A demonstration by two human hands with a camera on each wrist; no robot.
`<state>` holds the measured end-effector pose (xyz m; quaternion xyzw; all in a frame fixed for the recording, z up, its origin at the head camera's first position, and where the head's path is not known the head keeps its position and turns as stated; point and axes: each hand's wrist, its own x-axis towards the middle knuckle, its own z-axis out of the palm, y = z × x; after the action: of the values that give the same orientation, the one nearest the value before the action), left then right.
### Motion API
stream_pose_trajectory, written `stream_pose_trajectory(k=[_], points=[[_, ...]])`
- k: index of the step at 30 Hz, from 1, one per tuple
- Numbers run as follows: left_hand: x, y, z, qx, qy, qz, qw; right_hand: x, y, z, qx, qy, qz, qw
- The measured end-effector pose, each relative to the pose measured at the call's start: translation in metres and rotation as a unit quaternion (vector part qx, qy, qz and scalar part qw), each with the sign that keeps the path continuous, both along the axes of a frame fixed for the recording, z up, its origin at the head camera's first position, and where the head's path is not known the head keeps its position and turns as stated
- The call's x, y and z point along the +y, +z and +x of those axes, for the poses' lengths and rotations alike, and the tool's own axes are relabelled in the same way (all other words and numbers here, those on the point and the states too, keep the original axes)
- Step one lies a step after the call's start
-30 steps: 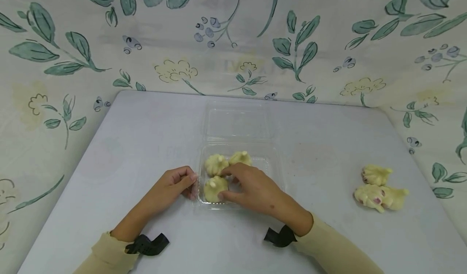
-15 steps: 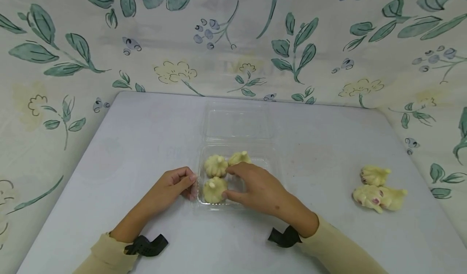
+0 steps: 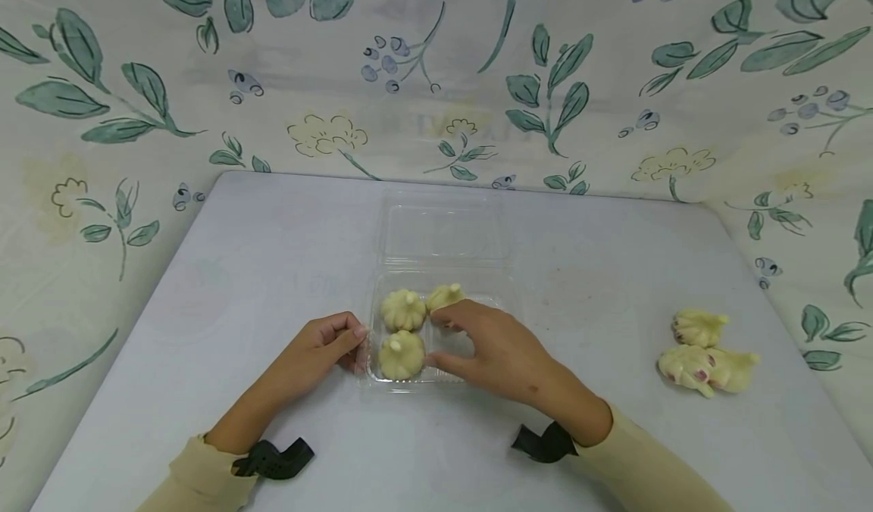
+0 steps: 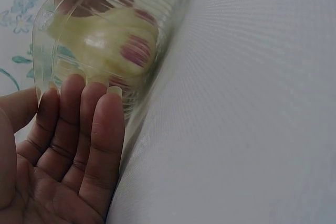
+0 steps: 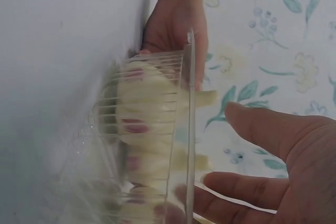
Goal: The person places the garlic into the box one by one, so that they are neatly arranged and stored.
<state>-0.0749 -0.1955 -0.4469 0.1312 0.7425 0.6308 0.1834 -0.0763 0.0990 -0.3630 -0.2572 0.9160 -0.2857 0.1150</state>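
A hinged clear plastic container (image 3: 436, 378) stands on the white table, its lid (image 3: 446, 232) folded back. Inside, one garlic bulb (image 3: 402, 311) sits behind another garlic bulb (image 3: 401, 357) on the left side, with a third garlic bulb (image 3: 445, 297) at the back, partly hidden by fingers. My left hand (image 3: 320, 348) pinches the container's left rim between thumb and fingers, which lie along its wall in the left wrist view. My right hand (image 3: 501, 354) hovers over the container, holding nothing, thumb and fingers apart just right of the bulbs.
To the right on the table, one garlic bulb (image 3: 699, 327) lies on its side behind two more, a left garlic bulb (image 3: 684, 366) and a right garlic bulb (image 3: 736, 371). Floral cloth (image 3: 436, 103) rises beyond the table's back edge.
My right hand has let go of the front left garlic bulb and drawn back to the right, its thumb and fingers now away from it. The left hand has stayed at the rim.
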Motion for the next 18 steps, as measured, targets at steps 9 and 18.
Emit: stream_pose_trajectory(k=[9, 18], points=[[0.0, 0.001, 0.0, 0.001, 0.0, 0.002, 1.0, 0.01, 0.008, 0.002, 0.012, -0.019, 0.018, 0.9996], [0.0, 0.001, 0.0, 0.0, 0.0, 0.002, 1.0, 0.025, 0.012, 0.005, 0.035, -0.024, -0.003, 0.9991]])
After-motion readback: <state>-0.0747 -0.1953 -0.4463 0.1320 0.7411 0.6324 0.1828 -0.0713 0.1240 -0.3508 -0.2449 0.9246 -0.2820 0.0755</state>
